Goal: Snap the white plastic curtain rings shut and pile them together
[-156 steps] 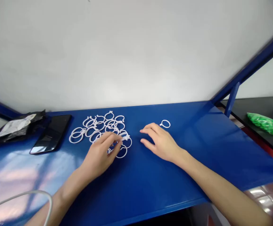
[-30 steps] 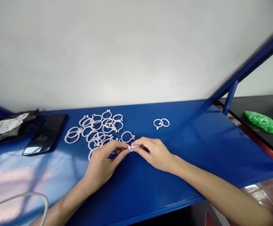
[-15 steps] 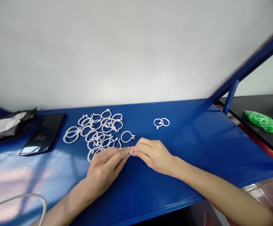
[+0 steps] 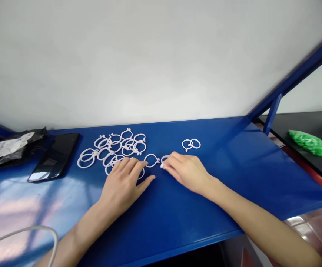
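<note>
My right hand (image 4: 187,170) pinches a white plastic ring (image 4: 165,158) with a small clasp, just above the blue table (image 4: 194,218). Part of that ring is hidden behind my fingers. My left hand (image 4: 124,180) is open, thumb and fingers apart, over the near edge of a pile of similar white rings (image 4: 110,148). Whether its fingertips touch the rings I cannot tell. A single loose ring (image 4: 150,160) lies between my two hands. Farther back on the right, two overlapping rings (image 4: 191,144) lie by themselves.
A black phone (image 4: 53,157) and a black plastic package (image 4: 13,146) lie at the left. A white cable (image 4: 42,228) curves across the lower left corner. At the right, beyond the blue metal frame (image 4: 272,115), a bag of green pieces (image 4: 308,142) rests on a dark surface.
My hands have come apart. The left has let go and spread open over the pile; the right has moved slightly right and away from me with the ring.
</note>
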Demonstrator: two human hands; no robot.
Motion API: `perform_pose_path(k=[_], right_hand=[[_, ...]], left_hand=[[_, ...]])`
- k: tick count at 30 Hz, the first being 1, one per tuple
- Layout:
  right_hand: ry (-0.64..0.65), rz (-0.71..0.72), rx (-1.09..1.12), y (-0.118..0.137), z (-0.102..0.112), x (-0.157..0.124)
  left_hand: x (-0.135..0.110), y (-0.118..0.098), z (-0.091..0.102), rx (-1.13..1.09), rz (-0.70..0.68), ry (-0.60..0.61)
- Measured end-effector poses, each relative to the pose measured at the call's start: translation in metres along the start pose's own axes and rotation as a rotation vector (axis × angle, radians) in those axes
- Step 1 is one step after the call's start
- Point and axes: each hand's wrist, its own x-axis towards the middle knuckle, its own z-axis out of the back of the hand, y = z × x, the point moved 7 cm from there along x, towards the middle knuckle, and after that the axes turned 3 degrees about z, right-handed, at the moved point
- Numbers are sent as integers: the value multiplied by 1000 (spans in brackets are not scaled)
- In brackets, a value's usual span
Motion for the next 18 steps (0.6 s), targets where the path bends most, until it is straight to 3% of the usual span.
perform_pose_path(k=[4,7,13,18], right_hand=[[35,-289,-161,-48,12,-5],[108,-394,-209,-66,16,-9],[128,-386,-206,-55,12,-6],[122,-234,-143,-28,3,-1]], left_hand=[[-4,15,-9,119,37,114],[-7,15,-12,104,18,144],[-8,7,-9,117,-14,128],[-4,6,-1,119,10,64]])
